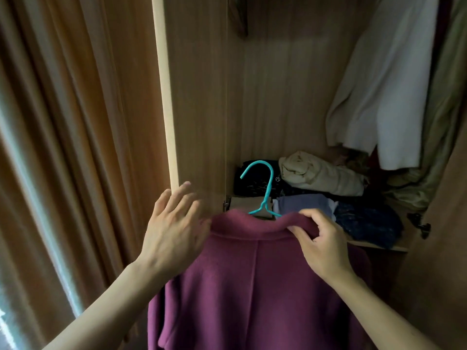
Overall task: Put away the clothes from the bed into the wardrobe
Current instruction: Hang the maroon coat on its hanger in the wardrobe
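A plum-coloured wool coat (252,286) hangs on a teal hanger (265,190), held up in front of the open wardrobe (199,109). My right hand (321,243) pinches the coat's collar on its right side. My left hand (171,231) is just left of the collar with its fingers straight and spread, its fingertips near the wardrobe's side panel; it grips nothing. The hanger's hook points up and left, free of any rail.
Folded clothes (321,175) in cream, blue and dark fabrics lie piled on the wardrobe shelf (374,245). A white garment (386,97) and a green one (444,117) hang at the right. Orange curtains (70,147) fill the left. A door hinge (420,224) sticks out at the right.
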Available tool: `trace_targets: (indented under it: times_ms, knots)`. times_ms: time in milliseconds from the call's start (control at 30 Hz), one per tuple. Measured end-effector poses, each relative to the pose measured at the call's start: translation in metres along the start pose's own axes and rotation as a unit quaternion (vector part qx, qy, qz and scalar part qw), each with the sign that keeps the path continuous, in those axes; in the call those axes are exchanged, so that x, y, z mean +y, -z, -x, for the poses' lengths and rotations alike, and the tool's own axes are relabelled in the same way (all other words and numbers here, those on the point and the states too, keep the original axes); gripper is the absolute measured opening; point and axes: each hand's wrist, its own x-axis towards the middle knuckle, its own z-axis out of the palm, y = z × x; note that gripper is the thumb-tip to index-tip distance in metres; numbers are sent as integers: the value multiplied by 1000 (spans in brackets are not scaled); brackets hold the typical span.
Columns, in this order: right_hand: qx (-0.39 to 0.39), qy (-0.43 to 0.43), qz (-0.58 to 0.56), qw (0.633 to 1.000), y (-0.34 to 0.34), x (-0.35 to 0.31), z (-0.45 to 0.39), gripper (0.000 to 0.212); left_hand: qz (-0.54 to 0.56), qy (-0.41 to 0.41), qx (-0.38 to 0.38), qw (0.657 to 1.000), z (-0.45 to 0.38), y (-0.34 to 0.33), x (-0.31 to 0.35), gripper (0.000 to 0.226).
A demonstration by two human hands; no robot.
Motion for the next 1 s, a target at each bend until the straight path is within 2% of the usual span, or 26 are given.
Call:
trace_targets:
  times_ms: [200, 433, 733, 1000]
  knots:
    - [16, -1, 0, 1000, 11, 1, -7, 20, 134, 5, -71, 988, -10, -15, 22, 40]
    - [38, -22, 30, 999, 41, 13, -13, 20, 235, -25, 13, 971, -25, -38, 44, 31]
    - [54, 18, 7, 998, 70, 54, -53, 27, 214, -46, 115, 969, -66, -61, 90, 25]
    - [66, 27, -23, 997, 89, 117, -112, 29, 160, -27, 129, 978, -138, -77, 131, 24]
